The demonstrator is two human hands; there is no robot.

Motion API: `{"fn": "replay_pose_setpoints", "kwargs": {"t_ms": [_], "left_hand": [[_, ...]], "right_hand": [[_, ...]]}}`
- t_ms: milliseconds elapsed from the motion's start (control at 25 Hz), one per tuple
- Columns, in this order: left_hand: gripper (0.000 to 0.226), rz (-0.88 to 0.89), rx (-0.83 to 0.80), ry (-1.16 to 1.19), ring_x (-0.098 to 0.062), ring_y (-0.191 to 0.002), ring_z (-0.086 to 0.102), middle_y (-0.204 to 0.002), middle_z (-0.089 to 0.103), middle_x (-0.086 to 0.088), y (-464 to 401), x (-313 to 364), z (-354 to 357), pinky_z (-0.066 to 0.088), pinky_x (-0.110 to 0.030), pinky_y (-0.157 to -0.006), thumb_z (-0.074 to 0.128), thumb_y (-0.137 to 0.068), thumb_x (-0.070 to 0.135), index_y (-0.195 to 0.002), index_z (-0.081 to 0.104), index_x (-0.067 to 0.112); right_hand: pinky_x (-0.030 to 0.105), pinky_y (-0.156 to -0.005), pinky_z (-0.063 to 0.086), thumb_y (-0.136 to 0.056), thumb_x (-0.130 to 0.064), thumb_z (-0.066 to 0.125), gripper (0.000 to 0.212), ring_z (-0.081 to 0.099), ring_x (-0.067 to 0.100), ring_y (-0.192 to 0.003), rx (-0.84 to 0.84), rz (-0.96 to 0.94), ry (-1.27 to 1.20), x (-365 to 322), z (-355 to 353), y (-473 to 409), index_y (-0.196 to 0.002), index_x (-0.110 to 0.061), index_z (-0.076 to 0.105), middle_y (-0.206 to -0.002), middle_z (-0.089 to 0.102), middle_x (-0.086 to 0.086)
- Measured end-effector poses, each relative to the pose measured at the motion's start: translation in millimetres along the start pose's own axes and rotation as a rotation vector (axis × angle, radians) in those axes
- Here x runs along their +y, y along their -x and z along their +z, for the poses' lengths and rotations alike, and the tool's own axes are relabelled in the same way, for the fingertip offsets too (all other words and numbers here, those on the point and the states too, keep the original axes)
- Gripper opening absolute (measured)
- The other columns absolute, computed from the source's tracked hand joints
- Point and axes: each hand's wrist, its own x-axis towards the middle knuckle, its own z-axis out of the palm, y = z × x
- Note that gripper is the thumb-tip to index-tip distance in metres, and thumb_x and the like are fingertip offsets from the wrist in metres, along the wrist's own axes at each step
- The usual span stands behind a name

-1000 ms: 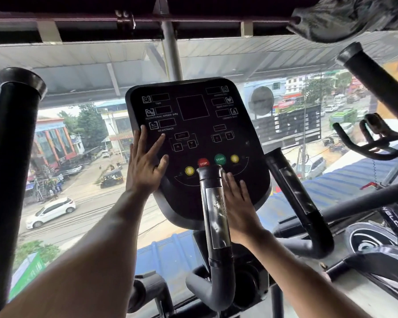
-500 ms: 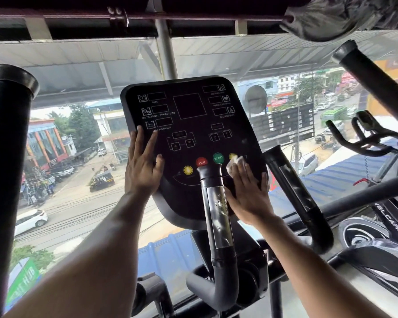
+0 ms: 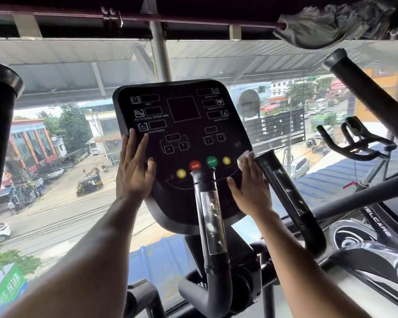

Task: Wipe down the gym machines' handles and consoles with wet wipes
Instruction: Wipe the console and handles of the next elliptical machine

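Two bare hands lie flat on the black console [image 3: 184, 138] of a gym machine that faces a big window over a street. The left hand [image 3: 133, 171] rests on the console's left edge, fingers straight and spread, thumb pointing toward the buttons; it grasps nothing. The right hand [image 3: 249, 187] presses a white wipe [image 3: 245, 156] against the lower right corner of the console, fingers stretched flat over it rather than curled, and only a crumpled bit of the wipe shows past the fingertips, near the right edge.

Along the console's lower part sit a yellow button, a red STOP button [image 3: 195, 165], a green START button [image 3: 212, 161] and another yellow button, the last one just left of the wipe. A handle [image 3: 210, 221] with a worn metal sensor plate rises in front of the console between the two forearms, its top just under the STOP button. A second handle [image 3: 285, 193] stands just right of the right hand, touching or nearly touching the wipe. Tall black bars stand at the far left and upper right, and a spin bike's handlebar [image 3: 354, 145] shows at the right.
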Motion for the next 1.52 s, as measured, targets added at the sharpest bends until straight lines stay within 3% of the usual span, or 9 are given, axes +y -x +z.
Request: {"fn": "replay_pose_setpoints", "kwargs": {"t_ms": [240, 360, 560, 840, 960, 1080, 1200, 1320, 1520], "left_hand": [[0.066, -0.017, -0.004, -0.004, -0.018, -0.161, 0.003, -0.174, 0.010, 0.002, 1, 2, -1, 0.007, -0.024, -0.125, 0.039, -0.097, 0.033, -0.162, 0.035, 0.021], [0.065, -0.017, 0.003, -0.004, -0.019, -0.161, 0.005, -0.174, 0.011, 0.001, 1, 2, -1, 0.013, -0.032, -0.127, 0.040, -0.097, 0.032, -0.161, 0.036, 0.020], [0.064, -0.032, 0.013, 0.008, -0.020, -0.161, 0.007, -0.174, 0.013, 0.001, 2, 5, -2, 0.014, -0.030, -0.126, 0.039, -0.097, 0.031, -0.160, 0.038, 0.019], [0.064, -0.034, 0.022, 0.021, -0.022, -0.161, 0.010, -0.174, 0.015, -0.002, 2, 7, -4, 0.018, -0.035, -0.127, 0.039, -0.097, 0.033, -0.159, 0.040, 0.016], [0.065, -0.044, 0.021, 0.020, -0.022, -0.161, 0.010, -0.174, 0.015, -0.002, 4, 9, -4, 0.015, -0.029, -0.125, 0.039, -0.097, 0.033, -0.159, 0.039, 0.016], [0.065, -0.044, 0.024, 0.003, -0.020, -0.161, 0.009, -0.174, 0.014, -0.001, 5, 9, -4, 0.012, -0.021, -0.122, 0.038, -0.097, 0.034, -0.160, 0.038, 0.017], [0.064, -0.038, 0.021, 0.000, -0.021, -0.161, 0.009, -0.174, 0.014, -0.002, 5, 9, -4, 0.006, -0.012, -0.120, 0.039, -0.098, 0.034, -0.160, 0.038, 0.016], [0.064, -0.036, 0.023, 0.005, -0.022, -0.161, 0.010, -0.173, 0.015, -0.003, 6, 10, -5, 0.005, -0.010, -0.120, 0.038, -0.098, 0.034, -0.160, 0.039, 0.016], [0.063, -0.040, 0.022, -0.005, -0.023, -0.161, 0.010, -0.174, 0.015, -0.003, 7, 11, -5, 0.003, -0.008, -0.119, 0.039, -0.099, 0.033, -0.160, 0.038, 0.016]], "right_hand": [[0.031, -0.125, 0.010, -0.106, -0.037, 0.051, 0.071, 0.019, 0.029, -0.155, 0.026, 0.182, -0.463, -11, -14, -32, -0.159, -0.002, 0.021, -0.166, 0.023, 0.017], [0.041, -0.125, 0.023, -0.094, -0.059, 0.051, 0.080, 0.032, 0.026, -0.151, 0.098, 0.288, -0.547, -4, -3, -8, -0.157, -0.013, 0.034, -0.160, 0.040, 0.010], [0.009, -0.116, 0.009, -0.096, -0.027, 0.060, 0.076, 0.006, -0.029, -0.137, 0.193, 0.147, -0.635, 0, 24, 59, -0.160, -0.019, 0.020, -0.153, 0.016, -0.029], [0.003, -0.112, 0.004, -0.094, -0.031, 0.046, 0.070, 0.007, -0.030, -0.136, 0.179, 0.191, -0.792, -9, 18, 51, -0.156, -0.026, 0.015, -0.157, 0.017, -0.026], [0.023, -0.126, 0.003, -0.100, -0.046, 0.042, 0.083, -0.004, -0.005, -0.153, 0.237, 0.144, -0.775, -25, 43, 91, -0.162, -0.009, -0.001, -0.169, -0.005, -0.012], [0.035, -0.128, 0.005, -0.101, -0.060, 0.041, 0.093, -0.007, 0.018, -0.158, 0.154, 0.050, -0.803, -46, 57, 140, -0.158, -0.029, -0.025, -0.170, -0.019, 0.002], [0.043, -0.124, 0.021, -0.090, -0.038, 0.067, 0.106, 0.007, 0.030, -0.157, -0.071, 0.156, -0.527, -46, 101, 157, -0.162, -0.016, -0.008, -0.169, 0.002, 0.013], [0.047, -0.119, 0.028, -0.085, -0.052, 0.058, 0.091, 0.018, 0.037, -0.153, -0.285, 0.142, -0.264, -46, 127, 166, -0.156, -0.012, 0.020, -0.165, 0.017, 0.012], [0.047, -0.128, 0.002, -0.105, -0.050, 0.038, 0.084, -0.012, 0.022, -0.158, 0.188, -0.001, -0.565, -28, 70, 142, -0.161, -0.019, -0.015, -0.169, -0.019, 0.006]]}}
